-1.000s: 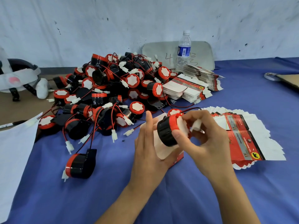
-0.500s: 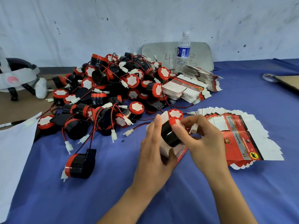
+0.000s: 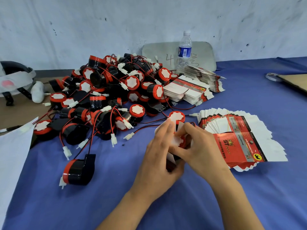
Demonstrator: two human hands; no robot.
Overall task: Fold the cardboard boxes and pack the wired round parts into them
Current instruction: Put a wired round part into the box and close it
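Hands (image 3: pixel 157 156) have pushed round part (image 3: pixel 179 141) into box (image 3: pixel 171 161).

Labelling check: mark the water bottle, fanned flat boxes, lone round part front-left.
water bottle (image 3: pixel 184 52), head view, blue label.
fanned flat boxes (image 3: pixel 239 145), head view, red top sheet.
lone round part (image 3: pixel 79 171), head view, black body.

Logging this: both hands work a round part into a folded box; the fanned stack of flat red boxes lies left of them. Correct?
No. The head view shows the fanned stack of flat red boxes right, not left, of the left hand holding the folded box and the right hand gripping the round part.
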